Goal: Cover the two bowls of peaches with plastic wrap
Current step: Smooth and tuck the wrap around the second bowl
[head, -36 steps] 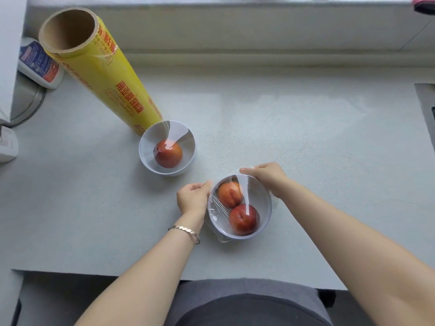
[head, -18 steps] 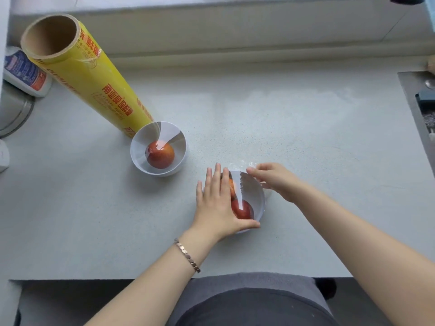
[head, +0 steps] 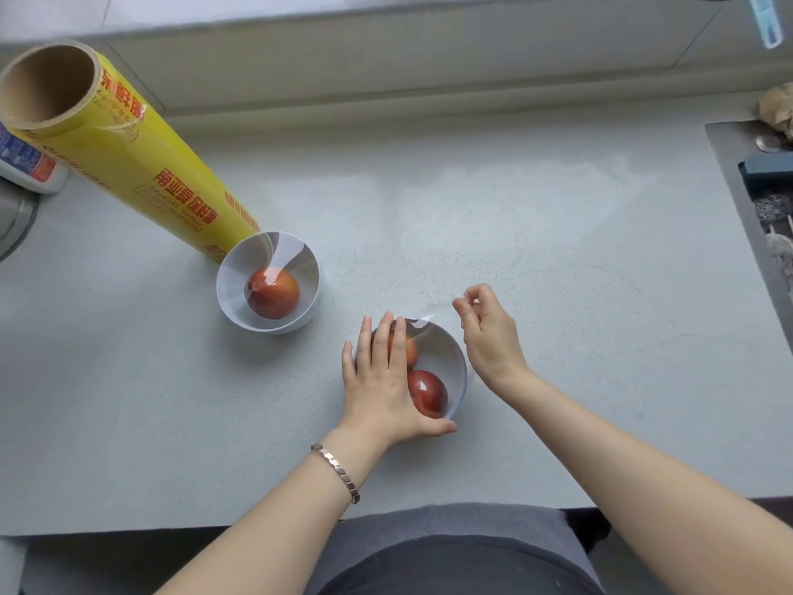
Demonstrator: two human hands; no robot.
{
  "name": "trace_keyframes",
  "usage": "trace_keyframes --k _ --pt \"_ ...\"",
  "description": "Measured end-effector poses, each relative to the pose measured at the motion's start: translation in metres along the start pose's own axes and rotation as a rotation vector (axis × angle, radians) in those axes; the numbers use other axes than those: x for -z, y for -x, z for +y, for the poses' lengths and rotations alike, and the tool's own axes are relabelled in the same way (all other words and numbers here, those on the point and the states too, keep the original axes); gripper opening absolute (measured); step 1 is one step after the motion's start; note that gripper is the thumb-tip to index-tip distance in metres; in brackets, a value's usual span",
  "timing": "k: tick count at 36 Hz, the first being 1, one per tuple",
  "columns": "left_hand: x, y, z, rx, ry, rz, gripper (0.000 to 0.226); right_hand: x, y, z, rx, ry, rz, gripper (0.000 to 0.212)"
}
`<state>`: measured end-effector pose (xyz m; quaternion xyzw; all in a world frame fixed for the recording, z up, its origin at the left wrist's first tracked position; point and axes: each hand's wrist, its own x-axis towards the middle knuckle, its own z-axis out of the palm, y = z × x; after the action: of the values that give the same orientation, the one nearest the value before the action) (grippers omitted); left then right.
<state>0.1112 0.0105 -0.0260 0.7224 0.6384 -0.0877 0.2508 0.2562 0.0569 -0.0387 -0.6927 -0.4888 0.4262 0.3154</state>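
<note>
1. Watching through the head camera, I log the left hand (head: 382, 380) lying flat on the near bowl (head: 460, 375). Its fingers are straight and close together, the palm is down over the bowl's left half, and the thumb runs along the near rim.
2. The right hand (head: 489, 337) is raised just beyond and to the right of that bowl. Thumb and forefinger pinch a corner of the plastic wrap (head: 433, 313); the other fingers are loosely curled.
3. The wrap runs as a thin, taut strip from the pinch down to the bowl's far rim. A sheen lies over the bowl's mouth beside the left hand.
4. The near bowl holds two peaches. The near peach (head: 427, 392) is in clear view; the second peach (head: 411, 353) is partly under the left fingers.
5. The far bowl (head: 234, 294) stands to the left and further back, apart from the near bowl, with one peach (head: 272, 293) inside. Glare across its mouth reads as film.
6. The yellow roll (head: 128, 165) stands on end just behind the far bowl; I cannot tell whether they touch.
7. A bracelet (head: 337, 468) is on the left wrist. Everything rests on the grey counter (head: 515, 208).
</note>
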Motion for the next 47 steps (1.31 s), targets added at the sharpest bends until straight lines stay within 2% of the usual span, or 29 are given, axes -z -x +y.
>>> trace_keyframes --k 6,13,16,18,20,23,27,30,33,36,40,44,47 --pt "-0.001 0.0 0.0 -0.002 -0.018 0.015 0.142 -0.001 -0.012 0.017 -0.06 0.026 -0.011 0.014" --pt "-0.001 -0.001 0.0 -0.011 -0.009 0.031 0.141 -0.017 -0.018 0.024 -0.289 -0.009 -0.062 0.017" --pt "-0.002 0.0 0.0 -0.002 -0.001 0.047 0.141 -0.011 -0.019 0.024 -0.397 -0.003 -0.107 0.028" --pt "-0.002 0.001 0.003 0.049 0.033 0.047 0.142 -0.003 -0.014 0.024 -0.472 -0.092 -0.14 0.042" --pt "-0.002 0.001 0.007 0.134 0.109 0.057 0.141 0.007 -0.008 0.023 -0.602 -0.299 -0.171 0.056" --pt "-0.001 0.001 0.01 0.231 0.265 0.094 0.133 0.017 0.002 0.031 -0.734 -0.541 -0.301 0.06" --pt "0.006 0.002 0.009 0.253 0.341 0.063 0.131 0.019 0.012 0.035 -0.661 -0.441 -0.484 0.034" --pt "0.014 0.0 0.001 0.139 0.219 0.022 0.138 0.017 0.013 0.031 -0.58 -0.367 -0.521 0.033" --pt "0.021 -0.004 -0.008 -0.068 -0.005 -0.091 0.14 0.014 0.013 0.031 -0.492 -0.382 -0.416 0.014" --pt "0.021 -0.009 -0.008 -0.158 -0.166 -0.174 0.14 0.011 0.014 0.032 -0.375 -0.356 -0.276 0.015" --pt "0.017 -0.013 -0.008 -0.143 -0.178 -0.169 0.14 0.003 0.019 0.029 -0.295 -0.41 -0.136 0.019" --pt "0.016 -0.013 -0.008 -0.146 -0.165 -0.153 0.139 -0.007 0.021 0.022 -0.328 -0.446 -0.034 0.021" --pt "0.014 -0.012 -0.009 -0.135 -0.165 -0.142 0.139 -0.011 0.021 0.016 -0.232 -0.335 0.016 0.021"
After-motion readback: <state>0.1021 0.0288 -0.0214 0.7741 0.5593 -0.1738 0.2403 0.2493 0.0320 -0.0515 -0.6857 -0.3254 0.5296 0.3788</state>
